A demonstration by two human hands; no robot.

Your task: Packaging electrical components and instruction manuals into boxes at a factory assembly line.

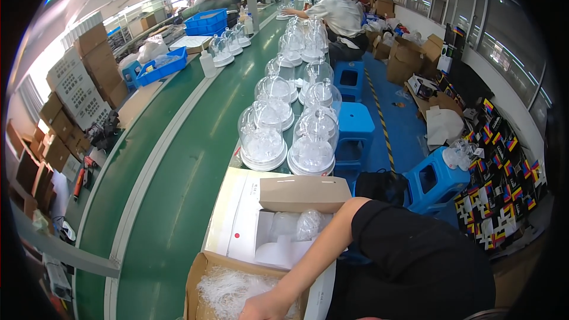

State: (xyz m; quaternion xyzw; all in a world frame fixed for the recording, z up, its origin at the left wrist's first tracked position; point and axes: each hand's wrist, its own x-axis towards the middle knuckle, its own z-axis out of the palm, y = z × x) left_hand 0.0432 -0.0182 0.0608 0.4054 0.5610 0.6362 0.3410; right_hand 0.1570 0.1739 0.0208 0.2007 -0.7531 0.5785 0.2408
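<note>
My right hand point(264, 307), on a bare forearm below a black sleeve, reaches down over an open brown cardboard box point(195, 269) at the lower edge. White shredded filler point(228, 289) fills the box, and the hand is at its near right part. Its fingers are cut off by the picture's edge. Beyond that box lies an opened white carton point(237, 207) with its flap point(305, 193) raised. Inside are white foam sheet point(278, 253) and a clear wrapped bundle point(309, 224). My left hand is not in view.
Clear domes on white bases point(262, 139) stand in two rows along the green belt point(195, 166). A squeeze bottle point(207, 64) and blue crates point(205, 22) are to the left. Blue stools point(355, 121) line the right; farther off a co-worker point(336, 15) sits reaching over the belt.
</note>
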